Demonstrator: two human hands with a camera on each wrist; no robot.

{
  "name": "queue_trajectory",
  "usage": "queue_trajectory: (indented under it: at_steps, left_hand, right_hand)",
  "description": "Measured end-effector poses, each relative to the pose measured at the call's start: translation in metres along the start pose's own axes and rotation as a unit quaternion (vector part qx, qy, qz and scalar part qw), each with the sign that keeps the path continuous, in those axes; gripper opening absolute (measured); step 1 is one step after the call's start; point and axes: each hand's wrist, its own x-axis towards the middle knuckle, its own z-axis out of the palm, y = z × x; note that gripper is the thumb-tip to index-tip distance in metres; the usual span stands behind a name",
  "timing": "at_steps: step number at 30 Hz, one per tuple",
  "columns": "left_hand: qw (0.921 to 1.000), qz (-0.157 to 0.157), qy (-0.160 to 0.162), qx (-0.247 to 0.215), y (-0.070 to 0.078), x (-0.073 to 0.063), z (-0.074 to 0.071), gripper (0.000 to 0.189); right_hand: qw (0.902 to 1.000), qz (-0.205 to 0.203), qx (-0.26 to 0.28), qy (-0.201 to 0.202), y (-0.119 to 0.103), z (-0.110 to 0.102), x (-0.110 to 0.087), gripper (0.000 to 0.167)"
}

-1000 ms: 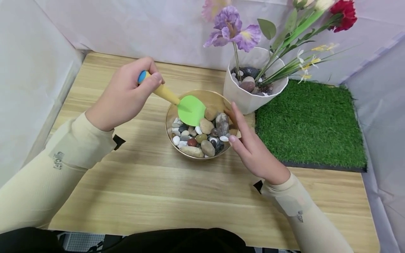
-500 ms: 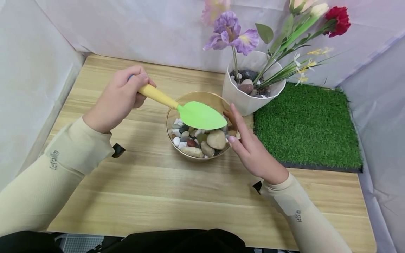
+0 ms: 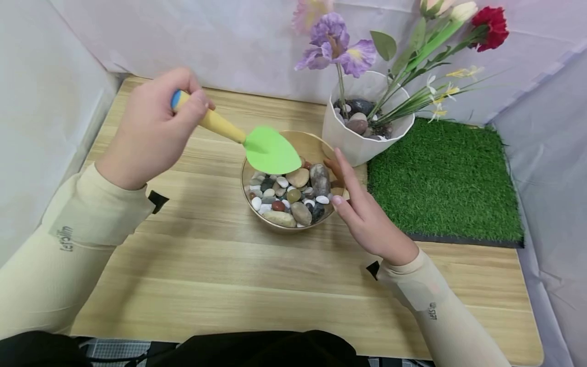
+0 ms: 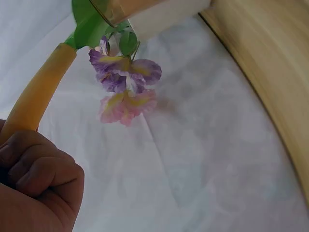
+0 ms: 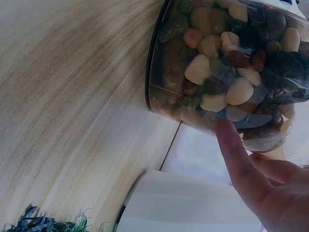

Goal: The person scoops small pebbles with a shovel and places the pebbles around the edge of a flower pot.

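My left hand [image 3: 153,127] grips the yellow handle [image 4: 41,92] of a toy trowel, its blue end showing behind the thumb. The trowel's green blade [image 3: 270,150] hangs over the back left of a see-through, amber-tinted bowl [image 3: 309,142] with a gold rim. Pebbles [image 3: 279,192] in white, tan, grey, black and reddish brown fill its lower part. My right hand [image 3: 367,219] rests on the bowl's right side with fingers stretched out. In the right wrist view a straight finger [image 5: 241,166] touches the clear wall, with stones visible through it.
A white pot [image 3: 350,142] holding stones and artificial flowers [image 3: 337,43] stands behind the bowl to the right. Right of it lies a green artificial-turf mat [image 3: 449,183]. White sheeting [image 3: 183,35] closes off the back and sides of the wooden table [image 3: 275,285].
My left hand first drew the trowel level over the bowl, then lifted it back up and left. Stones at the bowl's right have shifted. My right hand stays at the bowl.
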Motion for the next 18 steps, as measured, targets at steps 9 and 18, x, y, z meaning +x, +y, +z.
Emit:
queue_trajectory:
  at_steps: [9,18]
  left_hand:
    - [0.9863,0.102,-0.060,0.115,0.011,-0.005,0.017,0.021]
    - [0.9529,0.229,-0.097,0.174,0.023,-0.006,0.009,0.017]
  right_hand:
    - [0.9999,0.007,0.009,0.000,0.000,0.001,0.000,0.079]
    - [0.9999,0.007,0.008,-0.002,-0.002,0.002,-0.001,0.075]
